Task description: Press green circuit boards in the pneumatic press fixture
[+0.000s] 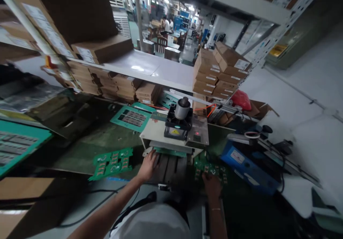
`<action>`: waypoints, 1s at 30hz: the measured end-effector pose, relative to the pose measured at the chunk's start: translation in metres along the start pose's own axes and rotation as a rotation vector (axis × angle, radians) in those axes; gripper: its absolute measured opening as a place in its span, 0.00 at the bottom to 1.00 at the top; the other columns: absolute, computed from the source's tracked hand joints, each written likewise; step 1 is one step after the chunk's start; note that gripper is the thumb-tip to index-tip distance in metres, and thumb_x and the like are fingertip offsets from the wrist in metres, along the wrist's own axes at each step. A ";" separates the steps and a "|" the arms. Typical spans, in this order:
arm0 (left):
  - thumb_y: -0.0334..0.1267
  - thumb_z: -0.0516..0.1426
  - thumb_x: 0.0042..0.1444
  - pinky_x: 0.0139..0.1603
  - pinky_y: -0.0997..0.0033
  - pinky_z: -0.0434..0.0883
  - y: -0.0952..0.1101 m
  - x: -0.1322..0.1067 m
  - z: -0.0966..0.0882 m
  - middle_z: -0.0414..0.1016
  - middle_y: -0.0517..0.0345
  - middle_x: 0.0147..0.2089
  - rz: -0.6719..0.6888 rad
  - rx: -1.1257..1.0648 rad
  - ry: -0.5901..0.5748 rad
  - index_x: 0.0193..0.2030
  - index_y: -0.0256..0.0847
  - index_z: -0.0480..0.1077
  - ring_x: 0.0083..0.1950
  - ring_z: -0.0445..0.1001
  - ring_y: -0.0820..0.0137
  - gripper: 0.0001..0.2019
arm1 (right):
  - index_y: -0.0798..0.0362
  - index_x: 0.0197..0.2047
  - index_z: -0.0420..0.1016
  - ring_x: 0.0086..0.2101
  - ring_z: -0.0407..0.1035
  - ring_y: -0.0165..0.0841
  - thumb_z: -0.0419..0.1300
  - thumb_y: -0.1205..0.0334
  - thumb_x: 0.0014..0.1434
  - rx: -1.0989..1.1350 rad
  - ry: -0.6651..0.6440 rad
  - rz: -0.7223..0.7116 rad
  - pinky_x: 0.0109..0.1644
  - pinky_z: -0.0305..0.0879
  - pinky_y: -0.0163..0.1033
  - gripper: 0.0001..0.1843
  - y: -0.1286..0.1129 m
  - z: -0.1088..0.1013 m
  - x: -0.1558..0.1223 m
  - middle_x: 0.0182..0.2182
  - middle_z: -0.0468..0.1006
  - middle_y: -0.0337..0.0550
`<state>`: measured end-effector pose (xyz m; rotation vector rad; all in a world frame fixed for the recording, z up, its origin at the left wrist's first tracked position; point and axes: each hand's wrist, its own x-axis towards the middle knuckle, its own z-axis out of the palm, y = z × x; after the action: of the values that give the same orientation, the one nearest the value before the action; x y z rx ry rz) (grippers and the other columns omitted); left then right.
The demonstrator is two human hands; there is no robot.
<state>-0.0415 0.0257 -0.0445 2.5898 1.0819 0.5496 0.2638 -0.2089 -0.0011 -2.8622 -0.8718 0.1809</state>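
Observation:
A small press machine [179,128] with a grey cylinder on top stands at the middle of the bench. My left hand [147,166] reaches under its front edge, fingers stretched onto the dark slotted bed [169,167] below a green board in the press. My right hand [211,185] lies on a green circuit board panel [210,169] to the right of the bed, fingers curled over its near edge. Another green circuit board panel [112,163] lies on the bench to the left of my left hand.
Teal trays [133,116] with parts lie behind and at the far left. Stacked cardboard boxes [218,73] fill the white shelf [150,69] above. A blue box [248,169] and a tape roll sit at the right. Black cables run along the near edge.

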 end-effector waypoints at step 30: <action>0.56 0.63 0.53 0.76 0.30 0.49 0.021 0.005 0.013 0.50 0.35 0.80 0.353 -0.140 -0.648 0.78 0.44 0.56 0.80 0.50 0.40 0.48 | 0.47 0.25 0.76 0.37 0.79 0.45 0.60 0.46 0.61 0.151 0.105 -0.170 0.44 0.70 0.46 0.18 -0.030 -0.005 -0.021 0.31 0.83 0.49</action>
<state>-0.0195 0.0134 -0.0470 2.5483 0.3659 -0.1531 0.2311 -0.1962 0.0110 -2.6174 -1.0276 0.0727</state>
